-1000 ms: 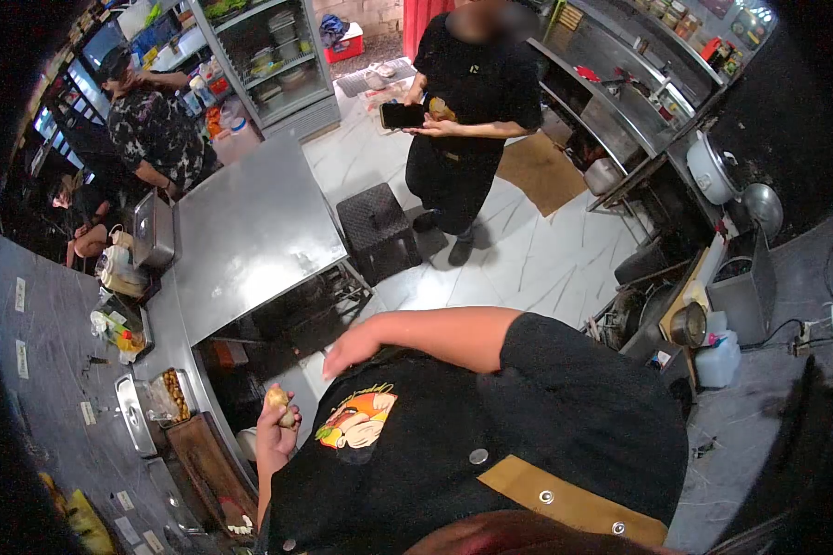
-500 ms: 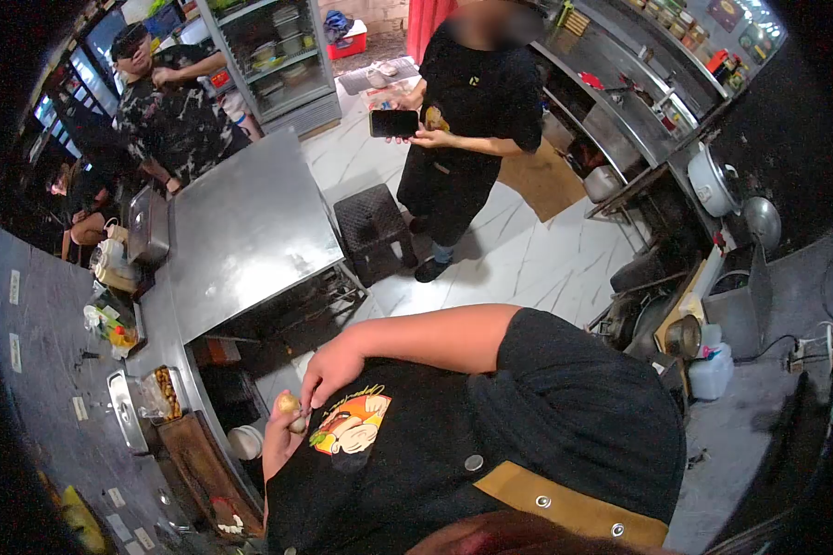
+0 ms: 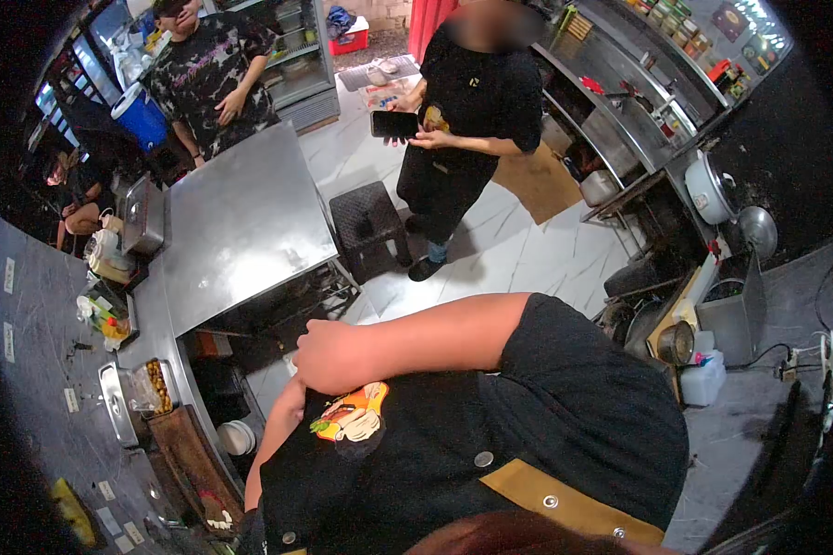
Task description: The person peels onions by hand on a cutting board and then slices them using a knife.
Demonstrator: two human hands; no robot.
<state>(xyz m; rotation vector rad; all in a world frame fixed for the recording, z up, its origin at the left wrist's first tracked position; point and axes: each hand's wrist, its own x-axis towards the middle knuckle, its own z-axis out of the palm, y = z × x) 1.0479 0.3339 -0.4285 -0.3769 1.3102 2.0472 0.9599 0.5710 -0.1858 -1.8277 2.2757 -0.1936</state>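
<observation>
My right hand (image 3: 324,359) is closed, its fingers curled over the top of my left hand (image 3: 292,402) in front of my black shirt (image 3: 574,407). Whatever is in its fingers is hidden. Only the back and wrist of my left hand show; its fingers are behind the right hand, and no object is visible there. Left of the hands is a brown board (image 3: 180,453) with small white pieces at its lower end. Above that board sits a metal tray of small brown round items (image 3: 160,387).
A steel table (image 3: 241,231) stands ahead. Beyond it is a person in a patterned shirt (image 3: 217,79). Another person in black (image 3: 481,83) holds a phone (image 3: 394,125) beside a dark stool (image 3: 368,222). White round containers (image 3: 237,437) lie below the counter edge.
My right hand has come down onto my left hand, and the pale round item seen in the left is now hidden. The person in the patterned shirt has moved right behind the table.
</observation>
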